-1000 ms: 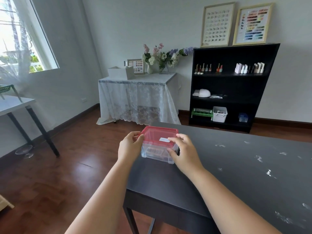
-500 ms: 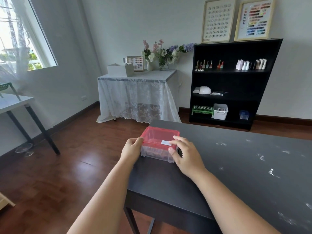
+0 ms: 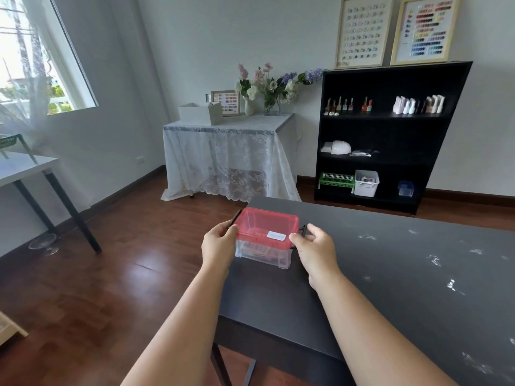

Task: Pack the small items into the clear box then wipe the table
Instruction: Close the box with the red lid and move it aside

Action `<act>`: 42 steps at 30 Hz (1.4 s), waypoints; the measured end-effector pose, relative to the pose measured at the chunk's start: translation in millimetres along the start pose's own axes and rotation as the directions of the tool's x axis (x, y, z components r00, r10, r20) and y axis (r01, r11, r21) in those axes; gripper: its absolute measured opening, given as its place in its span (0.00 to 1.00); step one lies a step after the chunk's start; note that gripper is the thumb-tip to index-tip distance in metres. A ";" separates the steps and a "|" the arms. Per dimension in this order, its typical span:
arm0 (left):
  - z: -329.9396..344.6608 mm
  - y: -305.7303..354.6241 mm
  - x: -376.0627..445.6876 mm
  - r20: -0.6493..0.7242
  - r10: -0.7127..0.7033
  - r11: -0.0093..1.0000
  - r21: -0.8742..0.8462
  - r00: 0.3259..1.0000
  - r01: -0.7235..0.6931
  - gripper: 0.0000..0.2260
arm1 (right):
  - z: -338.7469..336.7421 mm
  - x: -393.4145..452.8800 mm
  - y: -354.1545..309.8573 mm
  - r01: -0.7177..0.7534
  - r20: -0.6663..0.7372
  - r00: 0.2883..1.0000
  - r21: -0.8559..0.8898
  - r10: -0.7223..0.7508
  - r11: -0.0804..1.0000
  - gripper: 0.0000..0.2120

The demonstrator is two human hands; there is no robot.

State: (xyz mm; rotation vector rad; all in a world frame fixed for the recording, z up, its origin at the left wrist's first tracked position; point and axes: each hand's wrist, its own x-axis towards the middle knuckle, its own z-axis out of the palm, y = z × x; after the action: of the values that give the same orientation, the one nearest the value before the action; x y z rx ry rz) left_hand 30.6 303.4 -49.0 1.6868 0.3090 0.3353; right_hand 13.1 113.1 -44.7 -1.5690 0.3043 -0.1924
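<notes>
A clear plastic box point(image 3: 263, 253) with a translucent red lid point(image 3: 266, 225) stands near the left end of the dark table point(image 3: 390, 274). A white label sits on the lid. My left hand point(image 3: 218, 245) pinches the black clip on the box's left side. My right hand point(image 3: 316, 247) pinches the black clip on its right side. Both clips stick outward from the lid. Faint shapes show through the clear wall, too blurred to name.
White smears and specks point(image 3: 451, 285) dot the table's right half. Beyond stand a lace-covered table point(image 3: 228, 151) with flowers, a black shelf unit point(image 3: 390, 140) with bottles and bins, and a white table point(image 3: 25, 168) at the left. Wooden floor lies left of the table edge.
My hands moved from the lid's top and sides to the two side clips, which now stick out. The camera tilted slightly.
</notes>
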 end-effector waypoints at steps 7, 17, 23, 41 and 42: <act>-1.1 4.9 5.6 0.052 0.048 0.991 0.120 0.997 -0.054 0.13 | 16.4 -13.1 5.5 0.057 -0.098 0.994 0.116 -0.046 0.992 0.21; -8.6 -4.1 -12.4 0.215 0.611 0.512 0.627 0.762 -0.587 0.14 | -0.2 -26.6 12.9 0.554 0.274 0.830 -0.503 -0.486 0.663 0.28; 5.5 -8.0 -8.2 0.235 0.585 0.569 0.563 0.776 -0.599 0.10 | 5.1 -8.6 15.9 0.566 0.322 0.819 -0.590 -0.475 0.576 0.21; 72.0 15.3 76.0 0.300 0.428 0.662 0.539 0.853 -0.521 0.13 | 16.0 103.5 -2.3 0.547 0.344 0.826 -0.679 -0.447 0.489 0.20; 74.5 16.6 79.4 0.303 0.425 0.662 0.538 0.853 -0.522 0.13 | 16.5 106.8 -3.2 0.541 0.336 0.831 -0.675 -0.444 0.501 0.20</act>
State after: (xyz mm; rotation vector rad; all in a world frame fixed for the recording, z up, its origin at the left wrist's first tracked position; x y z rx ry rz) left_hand 133.0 264.3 -39.0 2.4256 -0.1884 0.5305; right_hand 119.7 95.6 -49.2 -2.4898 -0.2344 -0.4640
